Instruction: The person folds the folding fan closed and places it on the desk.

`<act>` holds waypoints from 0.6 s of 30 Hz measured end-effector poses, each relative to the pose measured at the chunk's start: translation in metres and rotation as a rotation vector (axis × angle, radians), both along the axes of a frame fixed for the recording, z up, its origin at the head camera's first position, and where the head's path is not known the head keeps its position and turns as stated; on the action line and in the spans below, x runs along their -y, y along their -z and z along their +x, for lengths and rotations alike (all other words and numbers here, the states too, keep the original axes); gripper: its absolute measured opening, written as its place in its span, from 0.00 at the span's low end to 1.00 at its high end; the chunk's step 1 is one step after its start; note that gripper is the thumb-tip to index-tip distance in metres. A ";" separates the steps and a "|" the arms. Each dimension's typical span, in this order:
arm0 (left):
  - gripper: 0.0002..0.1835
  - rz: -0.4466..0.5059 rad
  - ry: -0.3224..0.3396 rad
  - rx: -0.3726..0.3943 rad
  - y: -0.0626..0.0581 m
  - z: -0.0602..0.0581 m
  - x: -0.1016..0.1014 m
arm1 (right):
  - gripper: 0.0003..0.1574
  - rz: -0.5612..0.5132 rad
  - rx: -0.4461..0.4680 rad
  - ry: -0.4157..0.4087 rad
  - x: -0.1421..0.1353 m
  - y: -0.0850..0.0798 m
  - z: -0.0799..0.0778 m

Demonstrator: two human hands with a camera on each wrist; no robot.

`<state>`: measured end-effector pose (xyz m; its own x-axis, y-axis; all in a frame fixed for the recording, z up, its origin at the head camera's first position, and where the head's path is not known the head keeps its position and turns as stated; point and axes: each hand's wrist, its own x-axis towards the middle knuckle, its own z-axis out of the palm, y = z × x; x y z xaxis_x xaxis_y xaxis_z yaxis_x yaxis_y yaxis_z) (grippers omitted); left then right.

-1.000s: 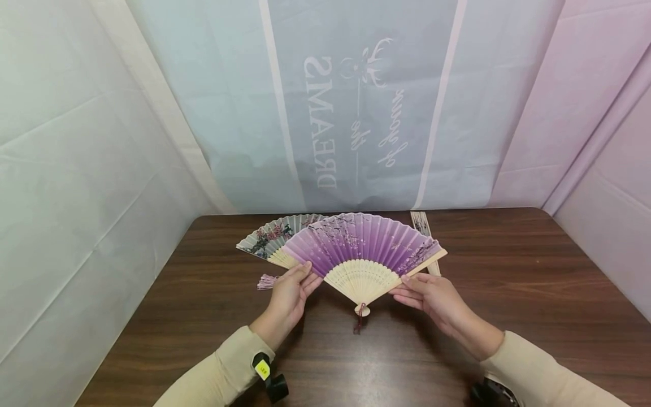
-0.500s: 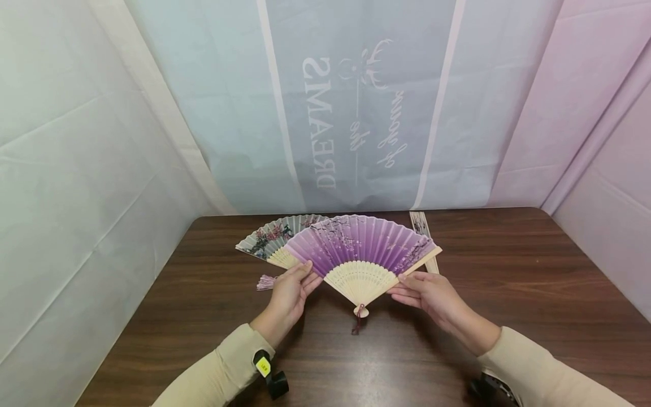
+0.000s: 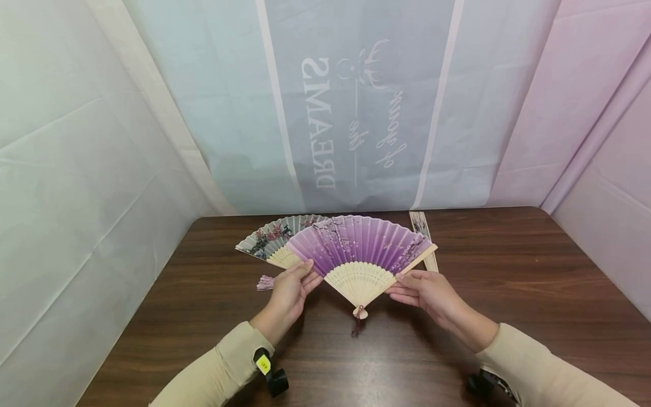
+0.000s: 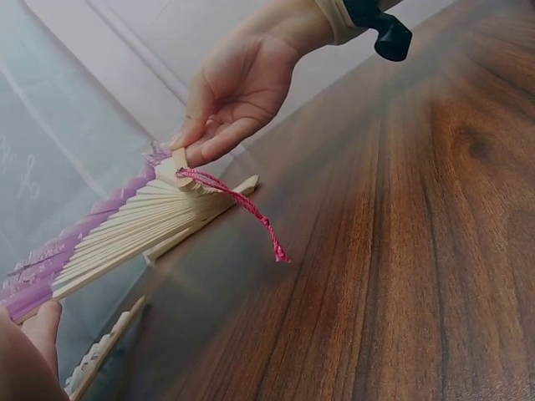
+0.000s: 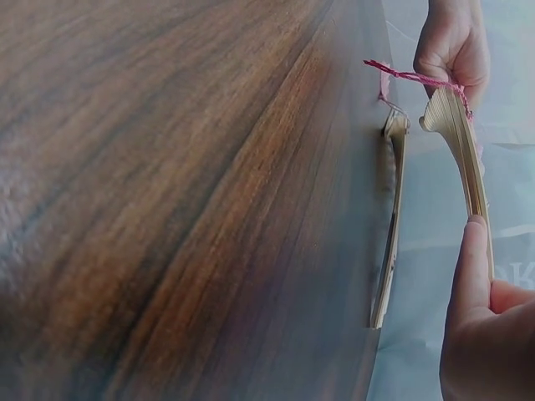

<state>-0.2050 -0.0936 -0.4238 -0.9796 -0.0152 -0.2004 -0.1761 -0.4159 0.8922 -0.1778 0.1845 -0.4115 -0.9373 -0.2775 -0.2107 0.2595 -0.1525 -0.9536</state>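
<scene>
A purple folding fan (image 3: pixel 362 243) with blossom branches and pale slotted ribs is spread wide above the table, its pivot toward me. My left hand (image 3: pixel 291 295) pinches its left edge between thumb and fingers. At the right edge, my right hand (image 3: pixel 432 298) pinches the outer rib. A dark red cord (image 4: pixel 238 197) dangles from the pivot. Behind the purple fan, partly hidden by it, lies a spread grey-green folding fan (image 3: pixel 274 234) with a flower print. A folded fan (image 3: pixel 421 223) lies behind the purple fan's right edge, partly covered.
Everything is over a dark wood-grain table (image 3: pixel 513 271). A pink tassel (image 3: pixel 265 282) lies beside my left hand. At the table's back edge hangs a pale blue cloth (image 3: pixel 244 113) with lettering, and a whitish cloth (image 3: pixel 76 169) hangs at the left.
The purple fan's right edge has drawn slightly inward to the left, with my right hand moving along with it. My left hand has stayed nearly still.
</scene>
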 end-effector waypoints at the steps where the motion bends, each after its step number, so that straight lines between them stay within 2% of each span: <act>1: 0.22 -0.005 0.000 0.002 0.000 0.000 -0.001 | 0.07 -0.002 0.001 -0.002 0.000 0.000 0.000; 9: 0.21 0.007 0.017 -0.021 0.004 -0.007 -0.004 | 0.08 -0.008 -0.006 -0.009 -0.002 0.003 -0.003; 18: 0.18 -0.003 0.002 0.003 0.002 -0.007 -0.007 | 0.09 -0.020 0.002 -0.016 -0.003 0.004 -0.004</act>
